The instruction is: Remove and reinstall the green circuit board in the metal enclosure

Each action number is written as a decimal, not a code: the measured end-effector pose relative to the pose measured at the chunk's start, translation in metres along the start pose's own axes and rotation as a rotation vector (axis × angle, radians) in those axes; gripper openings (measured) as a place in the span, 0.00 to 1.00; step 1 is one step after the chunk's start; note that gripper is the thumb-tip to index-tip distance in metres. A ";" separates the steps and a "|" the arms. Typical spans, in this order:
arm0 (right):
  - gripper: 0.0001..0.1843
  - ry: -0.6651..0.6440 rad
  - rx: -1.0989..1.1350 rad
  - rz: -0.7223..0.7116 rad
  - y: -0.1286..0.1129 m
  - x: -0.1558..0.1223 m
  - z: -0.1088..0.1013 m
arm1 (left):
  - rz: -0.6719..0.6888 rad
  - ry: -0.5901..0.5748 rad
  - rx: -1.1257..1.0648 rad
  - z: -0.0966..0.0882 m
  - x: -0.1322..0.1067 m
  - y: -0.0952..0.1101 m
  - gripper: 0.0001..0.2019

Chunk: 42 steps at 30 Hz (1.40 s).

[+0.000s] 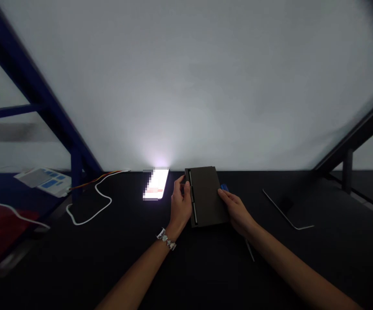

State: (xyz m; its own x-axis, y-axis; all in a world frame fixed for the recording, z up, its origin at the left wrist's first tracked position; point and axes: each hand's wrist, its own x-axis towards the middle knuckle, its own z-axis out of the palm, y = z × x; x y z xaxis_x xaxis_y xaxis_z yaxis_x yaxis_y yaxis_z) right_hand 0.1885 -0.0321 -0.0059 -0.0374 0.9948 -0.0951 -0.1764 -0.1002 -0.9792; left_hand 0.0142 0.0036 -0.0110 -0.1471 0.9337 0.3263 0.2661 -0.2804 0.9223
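Observation:
A flat dark rectangular slab (206, 196), like a closed laptop or a case, lies on the black table (206, 275). My left hand (180, 206) grips its left edge, fingers curled round the hinge side. My right hand (235, 209) holds its right edge with closed fingers. A small blue object (224, 187) shows just above my right hand; whether the hand holds it is unclear. A bracelet (166, 239) circles my left wrist.
A lit phone (156, 184) lies face up left of the slab. White and orange cables (92, 202) curl at the left by a blue metal frame (38, 99). A thin bent metal rod (286, 213) lies at the right. A thin tool (249, 249) lies under my right forearm.

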 end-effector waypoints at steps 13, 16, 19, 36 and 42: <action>0.32 -0.154 -0.080 0.002 -0.019 -0.010 -0.002 | 0.082 -0.019 -0.049 -0.002 0.004 0.010 0.19; 0.33 -0.133 -0.063 -0.084 -0.028 -0.009 -0.008 | 0.155 -0.111 0.052 -0.012 0.015 0.007 0.18; 0.33 -0.026 -0.100 -0.227 -0.033 -0.004 -0.013 | 0.244 -0.141 0.205 -0.020 0.025 -0.004 0.14; 0.27 0.064 -1.479 -0.686 -0.026 0.034 -0.006 | 0.403 -0.484 0.331 -0.013 0.009 0.006 0.08; 0.26 -0.056 -1.624 -0.714 -0.012 0.046 -0.006 | 0.432 -0.474 0.134 -0.007 -0.004 0.015 0.07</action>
State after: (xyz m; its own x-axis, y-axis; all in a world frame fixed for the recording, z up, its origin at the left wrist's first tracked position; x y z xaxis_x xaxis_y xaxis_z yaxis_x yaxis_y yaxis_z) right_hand 0.1943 0.0144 0.0002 -0.4323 0.8266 0.3604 0.8858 0.4640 -0.0015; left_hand 0.0123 -0.0061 0.0026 0.4269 0.7491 0.5066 0.3281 -0.6503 0.6851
